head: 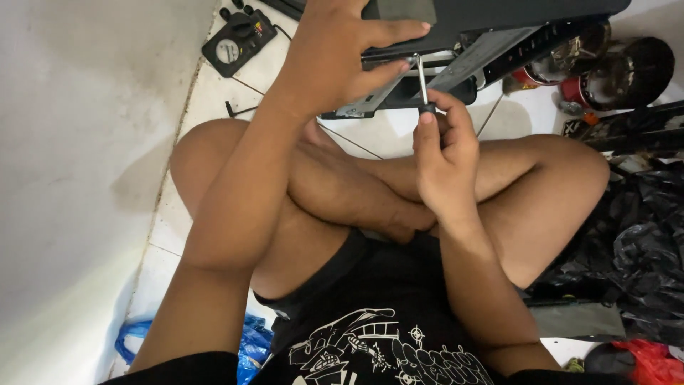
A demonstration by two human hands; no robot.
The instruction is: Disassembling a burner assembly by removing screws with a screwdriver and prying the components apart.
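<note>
We are sitting cross-legged on a white tiled floor (214,85), looking down past a black printed shirt (370,335) at our bare knees. A pale, smooth wall (78,178) is running along our left side.

Ahead of our shins, a dark, flat-topped electronic device (499,14) is lying on the floor, its matte black casing sitting above a grey metal bracket (477,60) with sharp folded edges.

Our left hand (335,53) is resting on the near edge of the device, the fingers spread and lying flat against the casing, the thumb hooking under the rim, so it is steadying rather than clenching.

Our right hand (442,153) is closing around a small screwdriver (423,89). The fingers are curling together on its short black handle, with the fingertip pressing on the handle's side. The thin, shiny steel shaft is standing nearly upright, its tip reaching the underside of the device just beside our left thumb. The two hands are sitting near each other, not touching.

To our right, crumpled glossy black plastic bags (634,249) are piling up, with round metal tins (620,68) beyond them. A crinkled blue plastic bag (249,342) is lying by our left hip. Farther off, near the wall, a black multimeter (237,41) with a round dial is lying face up, and a small black L-shaped hex key (235,109) is resting on the tiles nearby.
</note>
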